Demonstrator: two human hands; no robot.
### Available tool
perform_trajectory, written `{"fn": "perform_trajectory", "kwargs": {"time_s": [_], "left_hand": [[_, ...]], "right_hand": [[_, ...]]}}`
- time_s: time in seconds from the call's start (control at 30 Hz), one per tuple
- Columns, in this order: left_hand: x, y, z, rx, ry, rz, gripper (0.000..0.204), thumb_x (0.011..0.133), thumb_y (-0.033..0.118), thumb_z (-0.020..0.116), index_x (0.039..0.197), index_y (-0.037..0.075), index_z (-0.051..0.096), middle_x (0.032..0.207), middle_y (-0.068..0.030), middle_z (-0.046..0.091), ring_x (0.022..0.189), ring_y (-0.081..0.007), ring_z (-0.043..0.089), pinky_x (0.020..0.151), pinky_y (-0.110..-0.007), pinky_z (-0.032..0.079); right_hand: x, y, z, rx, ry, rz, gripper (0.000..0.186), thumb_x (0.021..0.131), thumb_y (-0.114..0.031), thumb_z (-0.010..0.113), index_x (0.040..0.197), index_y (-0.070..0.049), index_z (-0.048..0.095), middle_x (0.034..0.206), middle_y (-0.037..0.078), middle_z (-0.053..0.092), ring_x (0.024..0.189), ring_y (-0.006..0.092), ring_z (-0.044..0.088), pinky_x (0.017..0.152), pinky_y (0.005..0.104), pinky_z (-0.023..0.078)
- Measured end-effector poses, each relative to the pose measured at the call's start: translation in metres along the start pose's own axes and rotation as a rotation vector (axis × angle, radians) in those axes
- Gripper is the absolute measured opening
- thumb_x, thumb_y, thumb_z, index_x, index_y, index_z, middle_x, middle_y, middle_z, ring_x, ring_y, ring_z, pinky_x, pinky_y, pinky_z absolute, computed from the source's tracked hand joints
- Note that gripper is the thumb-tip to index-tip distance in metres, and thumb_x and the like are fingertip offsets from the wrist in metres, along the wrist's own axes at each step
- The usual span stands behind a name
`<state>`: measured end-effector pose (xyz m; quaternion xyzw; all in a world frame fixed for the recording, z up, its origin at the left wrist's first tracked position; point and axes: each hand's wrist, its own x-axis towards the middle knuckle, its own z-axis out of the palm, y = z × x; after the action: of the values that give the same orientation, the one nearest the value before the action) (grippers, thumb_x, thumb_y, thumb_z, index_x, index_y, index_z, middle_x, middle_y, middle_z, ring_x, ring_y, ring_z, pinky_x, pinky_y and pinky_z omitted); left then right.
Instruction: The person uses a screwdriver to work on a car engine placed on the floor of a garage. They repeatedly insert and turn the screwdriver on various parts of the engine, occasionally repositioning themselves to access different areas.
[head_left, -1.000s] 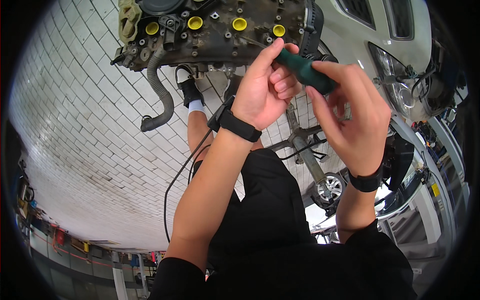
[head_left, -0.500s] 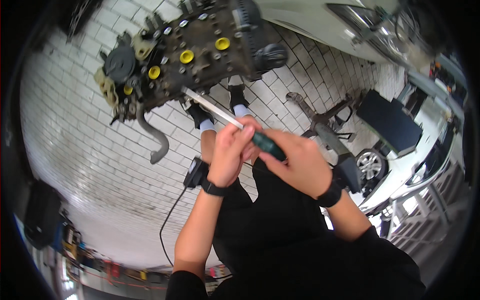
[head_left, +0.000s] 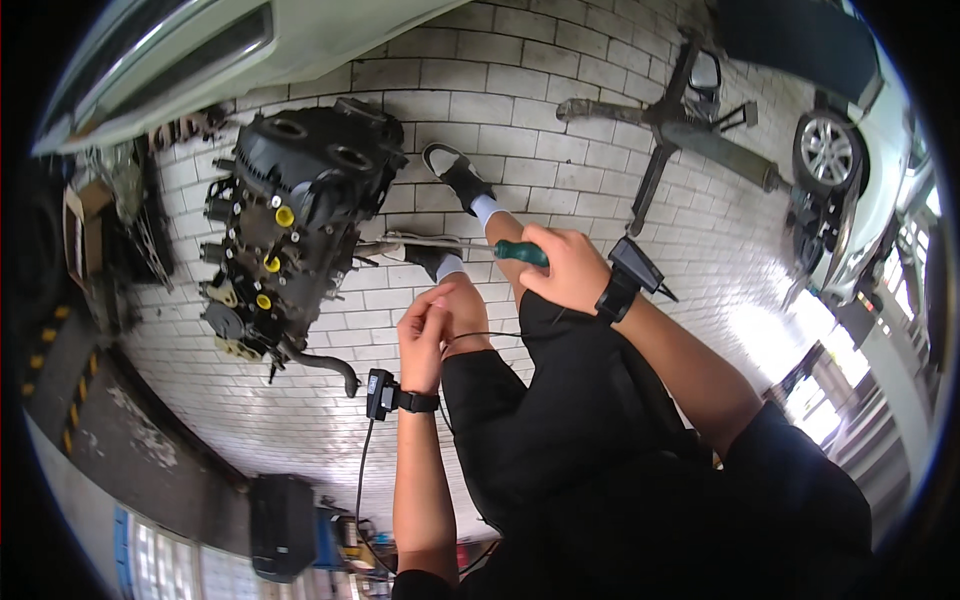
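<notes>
While the right hand (head_left: 570, 268) grips a screwdriver (head_left: 520, 253), the left hand (head_left: 424, 326) curls empty; the box (head_left: 91, 200) has unclear contents.

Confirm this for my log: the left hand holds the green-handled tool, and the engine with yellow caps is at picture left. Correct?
Wrong hand: the head view shows the right hand holding the green-handled tool; the engine with yellow caps is at picture left.

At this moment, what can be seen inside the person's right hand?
The right hand grips a tool's green handle. The handle's front part shows, with a long metal shaft extending from it. The handle's rear end is covered by the hand.
</notes>
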<state>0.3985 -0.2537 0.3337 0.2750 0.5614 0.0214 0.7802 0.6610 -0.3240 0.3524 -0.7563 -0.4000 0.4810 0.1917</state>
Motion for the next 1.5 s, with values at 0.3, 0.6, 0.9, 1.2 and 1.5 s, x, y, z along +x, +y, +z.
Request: {"fn": "perform_trajectory", "kwargs": {"time_s": [0.3, 0.6, 0.9, 1.2, 1.5], "left_hand": [[-0.041, -0.091, -0.079, 0.823, -0.036, -0.092, 0.048, 0.097, 0.032, 0.075, 0.131, 0.000, 0.067, 0.116, -0.0172, 0.072, 0.109, -0.0271, 0.067, 0.096, -0.039, 0.053], [-0.093, -0.097, -0.055, 0.853, -0.249, -0.234, 0.117, 0.082, 0.064, 0.079, 0.168, 0.016, 0.015, 0.161, -0.0399, 0.027, 0.149, -0.0525, 0.035, 0.121, -0.049, 0.037], [-0.070, -0.072, -0.003, 0.879, -0.158, -0.354, 0.118, 0.083, 0.065, 0.077, 0.169, 0.021, 0.010, 0.160, -0.0452, 0.022, 0.148, -0.0566, 0.032, 0.119, -0.051, 0.038], [-0.055, -0.071, 0.035, 0.907, -0.081, -0.440, 0.119, 0.080, 0.068, 0.077, 0.169, 0.025, 0.010, 0.161, -0.0458, 0.017, 0.145, -0.0601, 0.034, 0.120, -0.053, 0.035], [-0.061, -0.033, 0.061, 0.730, 0.170, -0.270, 0.113, 0.080, 0.060, 0.080, 0.168, 0.029, 0.016, 0.157, -0.0454, 0.026, 0.143, -0.0622, 0.035, 0.117, -0.057, 0.038]], "right_hand": [[0.018, 0.046, -0.041, 0.048, 0.264, 0.138, 0.020, 0.084, -0.014, 0.068, 0.096, -0.003, 0.058, 0.070, 0.020, 0.062, 0.069, 0.0442, 0.064, 0.062, 0.0462, 0.049], [0.048, 0.063, 0.008, 0.175, 0.207, 0.210, 0.025, 0.084, -0.019, 0.070, 0.101, -0.002, 0.061, 0.079, 0.023, 0.067, 0.078, 0.0453, 0.066, 0.069, 0.0485, 0.052], [0.064, 0.081, 0.004, 0.195, 0.097, 0.236, 0.025, 0.083, -0.019, 0.070, 0.101, -0.002, 0.061, 0.081, 0.024, 0.068, 0.083, 0.0468, 0.067, 0.072, 0.0499, 0.053], [0.110, 0.097, -0.080, 0.084, 0.022, 0.256, 0.023, 0.087, -0.023, 0.070, 0.098, -0.004, 0.062, 0.075, 0.022, 0.066, 0.077, 0.0472, 0.065, 0.069, 0.0526, 0.051], [0.169, 0.030, -0.107, -0.011, -0.066, -0.021, 0.023, 0.088, -0.021, 0.074, 0.097, -0.003, 0.062, 0.071, 0.017, 0.065, 0.067, 0.0402, 0.066, 0.061, 0.0433, 0.051]]}}
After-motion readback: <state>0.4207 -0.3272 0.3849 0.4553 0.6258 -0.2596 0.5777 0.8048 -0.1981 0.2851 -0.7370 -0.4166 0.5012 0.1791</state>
